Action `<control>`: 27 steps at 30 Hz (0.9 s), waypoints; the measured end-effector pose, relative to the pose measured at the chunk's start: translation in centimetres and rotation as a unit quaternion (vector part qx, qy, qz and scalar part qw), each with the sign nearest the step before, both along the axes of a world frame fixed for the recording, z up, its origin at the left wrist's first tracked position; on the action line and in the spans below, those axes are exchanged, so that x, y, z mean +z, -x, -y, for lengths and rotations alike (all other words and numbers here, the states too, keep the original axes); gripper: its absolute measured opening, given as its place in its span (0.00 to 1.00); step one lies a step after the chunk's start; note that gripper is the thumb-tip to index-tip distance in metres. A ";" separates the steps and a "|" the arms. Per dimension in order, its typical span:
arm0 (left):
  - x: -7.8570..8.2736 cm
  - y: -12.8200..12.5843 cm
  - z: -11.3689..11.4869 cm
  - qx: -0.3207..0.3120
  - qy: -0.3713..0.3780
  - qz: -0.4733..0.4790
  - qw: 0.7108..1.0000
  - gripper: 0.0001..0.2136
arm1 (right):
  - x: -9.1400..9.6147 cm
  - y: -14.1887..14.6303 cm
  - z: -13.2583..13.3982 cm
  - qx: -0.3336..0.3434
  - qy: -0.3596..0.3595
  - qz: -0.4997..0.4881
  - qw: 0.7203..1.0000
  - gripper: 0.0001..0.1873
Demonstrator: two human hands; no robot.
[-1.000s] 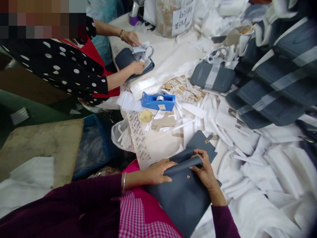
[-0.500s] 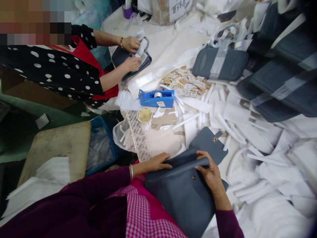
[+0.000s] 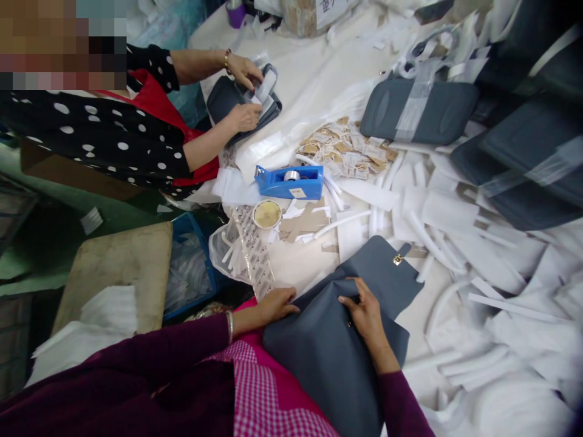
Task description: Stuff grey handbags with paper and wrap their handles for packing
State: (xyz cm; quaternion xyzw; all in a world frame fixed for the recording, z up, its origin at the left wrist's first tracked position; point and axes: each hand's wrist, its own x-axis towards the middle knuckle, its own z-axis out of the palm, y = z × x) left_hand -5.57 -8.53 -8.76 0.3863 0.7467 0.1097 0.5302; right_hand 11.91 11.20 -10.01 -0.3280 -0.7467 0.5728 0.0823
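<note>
A slate-grey leather flap bag (image 3: 328,355) lies on white sheeting (image 3: 305,73) directly in front of the wearer. Its long axis runs from the wearer's pink gingham apron (image 3: 268,388) up and to the right, and its flap end, bearing a gold clasp (image 3: 398,260), points away from the wearer. Left hand (image 3: 273,306): fingers close together and flat at the bag's left edge, holding nothing visible. Right hand (image 3: 367,315): fingers slightly spread on the leather; any pinch cannot be told. Beyond the bag: a blue tape dispenser (image 3: 289,182) and tan sachets (image 3: 344,149). Upper left: a co-worker's hands (image 3: 243,97) at white paper (image 3: 266,85) in a grey bag (image 3: 228,100). Right: taped grey bags (image 3: 419,112)
</note>
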 end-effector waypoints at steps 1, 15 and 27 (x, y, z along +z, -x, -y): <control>0.5 0.1 0.0 0.003 0.000 -0.001 1.000 0.10 | 0.0 0.0 0.0 0.001 0.000 0.001 1.000 0.14; 3.8 0.5 -0.9 0.030 0.000 0.209 0.977 0.22 | 0.7 -0.2 -0.2 -0.020 0.044 -0.016 0.999 0.11; 2.7 -0.9 -0.7 0.031 -0.071 0.123 0.989 0.17 | 4.5 -0.1 0.7 -0.023 -0.046 0.091 0.995 0.16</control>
